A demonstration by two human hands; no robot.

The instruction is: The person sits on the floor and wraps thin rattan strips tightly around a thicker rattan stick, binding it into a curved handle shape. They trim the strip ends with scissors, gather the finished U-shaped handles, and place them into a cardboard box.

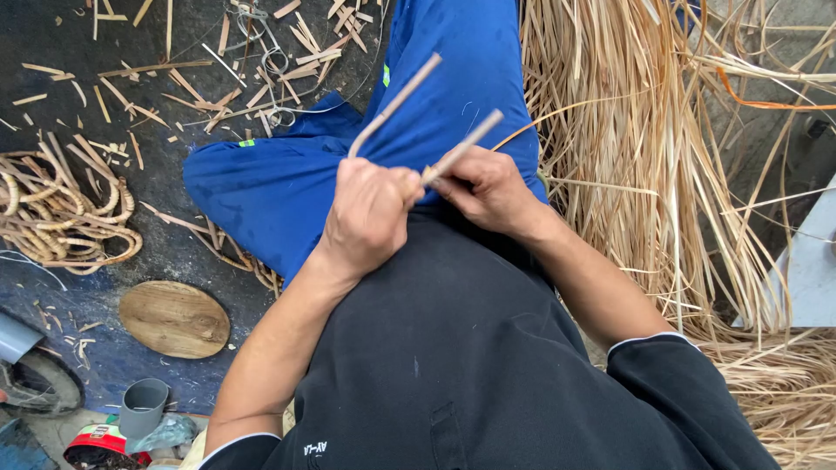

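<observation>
Your left hand (370,213) closed around bent cane rod (389,106); your right hand (488,187) pinching straight cane rod (461,146); both above blue-trousered lap (287,187); oval wooden board (174,318) on floor, lower left.

Two hands are working close above a seated person's blue-trousered lap (348,165), the left hand (366,218) and right hand (488,187) crowding each other around two upward-slanting cane rods (409,83). To the right, a deep heap of pale straw strips (627,148) is pressing against the leg, leaving no open ground. To the left, dark floor (52,122) is lying partly open between scattered offcuts (174,83), a coiled cane bundle (61,209) and an oval wooden board (174,319).
</observation>
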